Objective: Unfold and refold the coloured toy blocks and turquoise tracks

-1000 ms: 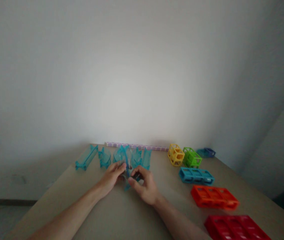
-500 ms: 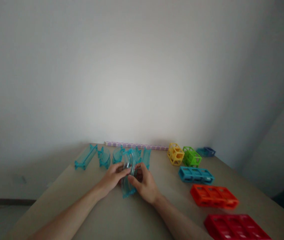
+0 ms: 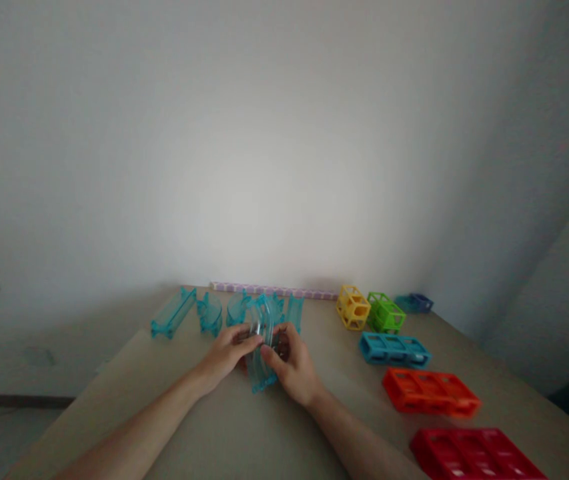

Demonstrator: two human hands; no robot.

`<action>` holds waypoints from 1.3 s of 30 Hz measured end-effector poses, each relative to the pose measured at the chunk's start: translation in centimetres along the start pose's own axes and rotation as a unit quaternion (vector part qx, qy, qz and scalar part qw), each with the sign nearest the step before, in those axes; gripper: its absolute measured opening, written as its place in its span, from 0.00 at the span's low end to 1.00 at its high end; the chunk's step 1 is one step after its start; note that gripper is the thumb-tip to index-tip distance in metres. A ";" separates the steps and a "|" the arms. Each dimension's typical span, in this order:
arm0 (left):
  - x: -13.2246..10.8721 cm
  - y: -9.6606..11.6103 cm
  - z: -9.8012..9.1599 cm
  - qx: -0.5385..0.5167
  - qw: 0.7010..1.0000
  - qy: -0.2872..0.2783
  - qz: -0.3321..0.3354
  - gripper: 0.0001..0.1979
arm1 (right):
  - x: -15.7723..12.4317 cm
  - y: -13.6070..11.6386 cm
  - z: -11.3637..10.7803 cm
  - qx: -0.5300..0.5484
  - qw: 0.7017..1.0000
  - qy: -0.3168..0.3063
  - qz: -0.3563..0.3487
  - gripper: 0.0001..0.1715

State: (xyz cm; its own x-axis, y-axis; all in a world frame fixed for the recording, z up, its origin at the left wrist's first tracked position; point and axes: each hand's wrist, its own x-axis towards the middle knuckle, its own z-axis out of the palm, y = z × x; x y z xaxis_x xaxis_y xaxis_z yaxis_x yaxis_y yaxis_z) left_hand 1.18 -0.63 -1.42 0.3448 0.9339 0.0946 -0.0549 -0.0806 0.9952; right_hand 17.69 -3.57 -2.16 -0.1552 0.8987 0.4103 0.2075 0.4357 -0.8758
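Both of my hands meet over the middle of the tan table. My left hand and my right hand are closed on a clear blue curved track piece, held upright on its end between them. Just behind it stands a row of similar clear blue track pieces: a long straight one at the left, then curved ones and a straight one.
Open-frame blocks lie on the right side: yellow, green, a small dark blue one, a long blue one, orange and red. A purple-patterned strip runs along the wall.
The curved piece has been raised from lying low between my hands to standing upright. Both hands have closed in on it and shifted slightly.
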 end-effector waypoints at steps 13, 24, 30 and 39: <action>0.1 -0.7 -0.5 -0.020 0.997 -0.071 -0.017 0.24 | 1.9 0.0 -5.3 -0.332 0.895 0.291 0.061 0.17; 0.1 -0.8 -0.6 -0.027 0.997 -0.072 -0.017 0.22 | 2.8 2.9 -6.3 -0.388 0.883 0.212 0.156 0.19; 0.1 -0.8 -0.6 -0.020 0.997 -0.072 -0.016 0.22 | 2.8 2.8 -6.1 -0.398 0.881 0.209 0.146 0.27; 0.1 -0.8 -0.7 -0.019 0.997 -0.075 -0.017 0.22 | 2.8 2.8 -6.0 -0.423 0.874 0.208 0.118 0.25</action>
State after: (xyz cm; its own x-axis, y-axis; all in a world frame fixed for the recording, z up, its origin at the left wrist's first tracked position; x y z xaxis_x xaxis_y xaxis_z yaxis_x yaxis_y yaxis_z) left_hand 0.59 -0.26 -2.22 0.4835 0.8728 0.0666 -0.0748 -0.0346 0.9966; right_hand 23.58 0.48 -1.93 0.3157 0.8327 0.4549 0.8535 -0.0397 -0.5196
